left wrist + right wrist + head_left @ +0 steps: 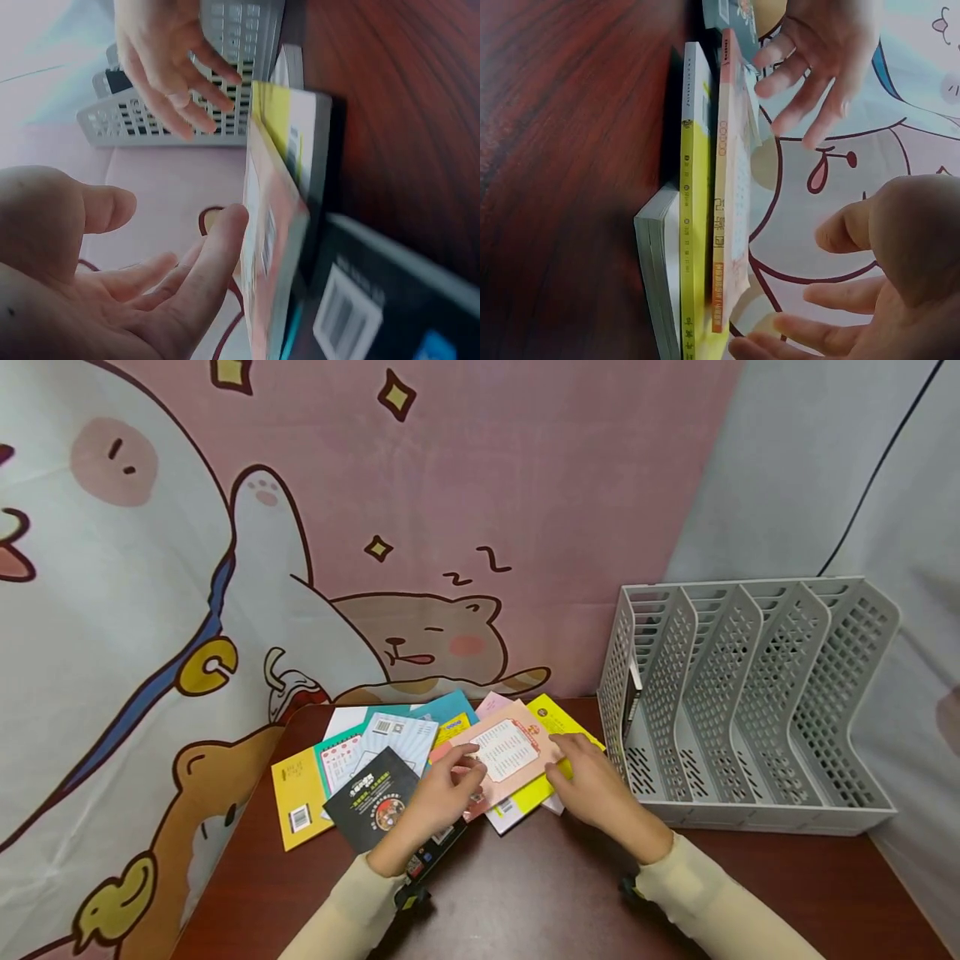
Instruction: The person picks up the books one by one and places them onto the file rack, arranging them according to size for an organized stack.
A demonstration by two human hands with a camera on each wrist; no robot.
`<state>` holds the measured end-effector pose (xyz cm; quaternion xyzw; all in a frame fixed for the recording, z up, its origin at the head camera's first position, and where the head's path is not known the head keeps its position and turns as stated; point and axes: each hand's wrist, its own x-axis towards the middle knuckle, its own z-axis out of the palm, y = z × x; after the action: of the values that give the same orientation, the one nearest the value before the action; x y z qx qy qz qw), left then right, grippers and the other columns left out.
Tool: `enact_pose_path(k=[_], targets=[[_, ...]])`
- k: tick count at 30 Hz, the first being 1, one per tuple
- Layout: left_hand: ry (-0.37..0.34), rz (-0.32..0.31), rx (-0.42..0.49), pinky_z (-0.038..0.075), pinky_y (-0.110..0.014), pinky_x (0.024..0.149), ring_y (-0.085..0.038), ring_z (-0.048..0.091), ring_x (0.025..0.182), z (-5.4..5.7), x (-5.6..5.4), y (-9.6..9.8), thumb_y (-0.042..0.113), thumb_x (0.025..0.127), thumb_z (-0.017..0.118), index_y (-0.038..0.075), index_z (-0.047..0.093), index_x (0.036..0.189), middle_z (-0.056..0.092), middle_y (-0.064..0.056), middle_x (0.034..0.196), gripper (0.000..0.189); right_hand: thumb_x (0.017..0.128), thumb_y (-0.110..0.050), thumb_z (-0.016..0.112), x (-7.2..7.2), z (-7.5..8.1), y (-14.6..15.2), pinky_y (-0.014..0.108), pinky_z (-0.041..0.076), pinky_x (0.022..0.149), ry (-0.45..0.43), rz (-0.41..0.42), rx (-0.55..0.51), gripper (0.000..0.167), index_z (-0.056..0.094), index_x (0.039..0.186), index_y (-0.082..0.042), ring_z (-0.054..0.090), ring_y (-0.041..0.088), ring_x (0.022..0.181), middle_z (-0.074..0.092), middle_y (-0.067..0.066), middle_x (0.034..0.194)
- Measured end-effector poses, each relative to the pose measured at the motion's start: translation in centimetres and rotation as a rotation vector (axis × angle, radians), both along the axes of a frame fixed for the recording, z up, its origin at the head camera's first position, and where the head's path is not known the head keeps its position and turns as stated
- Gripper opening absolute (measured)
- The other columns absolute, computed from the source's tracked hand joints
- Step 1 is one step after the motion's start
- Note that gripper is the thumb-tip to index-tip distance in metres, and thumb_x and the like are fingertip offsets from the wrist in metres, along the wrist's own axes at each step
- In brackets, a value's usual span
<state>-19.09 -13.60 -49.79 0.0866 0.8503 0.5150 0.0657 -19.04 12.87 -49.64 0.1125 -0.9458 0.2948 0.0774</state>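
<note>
A pink book (510,750) with a white text panel lies on top of a spread pile of books. My left hand (448,789) is over its left end, fingers loosely bent; in the left wrist view a fingertip is right at the cover of the pink book (271,247). At its right end is my right hand (592,783), fingers relaxed and thumb apart. Neither hand grips anything. Under the pink book lies a yellow book (558,717), whose spine shows below the pink one in the right wrist view. A black book (369,806) lies beneath my left wrist.
A grey file rack (720,664) with several slots stands on the right, a thin book (632,697) in its leftmost slot. Farther left in the pile are an orange-yellow book (296,777), a pale striped book (401,735) and a teal book (448,706). A cartoon cloth hangs behind the table.
</note>
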Motion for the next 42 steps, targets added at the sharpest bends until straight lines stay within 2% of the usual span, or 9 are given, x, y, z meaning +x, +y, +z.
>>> enact_pose_path(k=[6,10,18,25,30,32,36,39,42], targets=[[0.048,0.051,-0.114,0.062,-0.038,0.085,-0.02,0.079,0.103,0.0,-0.3,-1.1,0.031,0.109,0.067,0.011,0.062,0.154,0.077,-0.009,0.129,0.049,0.103,-0.018,0.07,-1.1,0.4,-0.6,0.061,0.051,0.115,0.045,0.016,-0.025,0.05,0.065,0.147,0.006,0.065,0.046,0.133,0.064,0.026,0.148],[0.057,0.093,-0.189,0.059,-0.045,0.097,-0.02,0.078,0.112,0.1,-0.4,-1.8,0.034,0.109,0.067,0.012,0.062,0.155,0.078,-0.007,0.13,0.051,0.105,-0.021,0.067,-2.1,0.8,-1.5,0.062,0.047,0.121,0.004,0.021,-0.017,0.055,0.06,0.153,0.006,0.061,0.048,0.14,0.06,0.028,0.154],[0.031,0.159,-0.289,0.056,-0.038,0.081,-0.016,0.074,0.092,0.1,-0.5,-3.9,0.037,0.111,0.064,0.009,0.063,0.153,0.078,-0.011,0.129,0.051,0.108,-0.025,0.062,-3.7,0.1,-3.0,0.062,0.04,0.129,-0.182,0.022,0.015,0.064,0.048,0.162,0.007,0.049,0.05,0.153,0.047,0.03,0.168],[-0.098,0.195,-0.226,0.062,-0.033,0.065,-0.021,0.08,0.068,0.4,-0.1,-4.8,0.039,0.111,0.064,0.006,0.061,0.156,0.08,-0.015,0.119,0.056,0.108,-0.028,0.061,-4.7,-0.4,-3.2,0.061,0.038,0.13,-0.218,-0.007,0.055,0.067,0.046,0.162,0.009,0.047,0.049,0.154,0.047,0.03,0.169],[-0.091,0.197,-0.245,0.061,-0.032,0.065,-0.017,0.076,0.062,0.3,0.0,-4.7,0.04,0.112,0.062,0.004,0.06,0.157,0.082,-0.01,0.104,0.058,0.107,-0.028,0.061,-5.5,-1.0,-3.3,0.061,0.041,0.127,-0.226,-0.047,0.076,0.067,0.047,0.161,0.01,0.052,0.049,0.149,0.049,0.029,0.168],[-0.066,0.19,-0.278,0.062,-0.036,0.073,-0.014,0.074,0.059,0.2,0.1,-4.4,0.041,0.112,0.061,0.002,0.058,0.158,0.082,-0.006,0.093,0.061,0.107,-0.03,0.061,-5.6,-1.2,-3.3,0.061,0.043,0.126,-0.238,-0.069,0.097,0.069,0.047,0.161,0.01,0.054,0.049,0.146,0.047,0.027,0.17],[-0.01,0.189,-0.362,0.063,-0.049,0.089,-0.025,0.082,0.091,0.1,0.3,-3.7,0.045,0.112,0.061,0.001,0.058,0.158,0.085,-0.014,0.108,0.064,0.107,-0.032,0.061,-5.9,-1.5,-3.3,0.061,0.045,0.122,-0.233,-0.084,0.127,0.069,0.048,0.162,0.008,0.055,0.047,0.142,0.047,0.024,0.172],[0.014,0.208,-0.391,0.061,-0.053,0.094,-0.031,0.078,0.112,0.2,0.3,-3.4,0.046,0.111,0.062,0.002,0.062,0.156,0.079,-0.019,0.133,0.062,0.107,-0.032,0.06,-6.1,-1.5,-3.3,0.061,0.046,0.12,-0.227,-0.071,0.121,0.068,0.049,0.161,0.008,0.056,0.048,0.139,0.055,0.027,0.164],[0.025,0.229,-0.388,0.061,-0.053,0.094,-0.029,0.077,0.112,0.3,0.2,-3.2,0.047,0.11,0.063,0.006,0.063,0.155,0.08,-0.018,0.132,0.061,0.107,-0.032,0.06,-6.4,-1.5,-3.1,0.061,0.045,0.122,-0.243,-0.072,0.07,0.067,0.049,0.161,0.007,0.057,0.05,0.14,0.059,0.03,0.158]])
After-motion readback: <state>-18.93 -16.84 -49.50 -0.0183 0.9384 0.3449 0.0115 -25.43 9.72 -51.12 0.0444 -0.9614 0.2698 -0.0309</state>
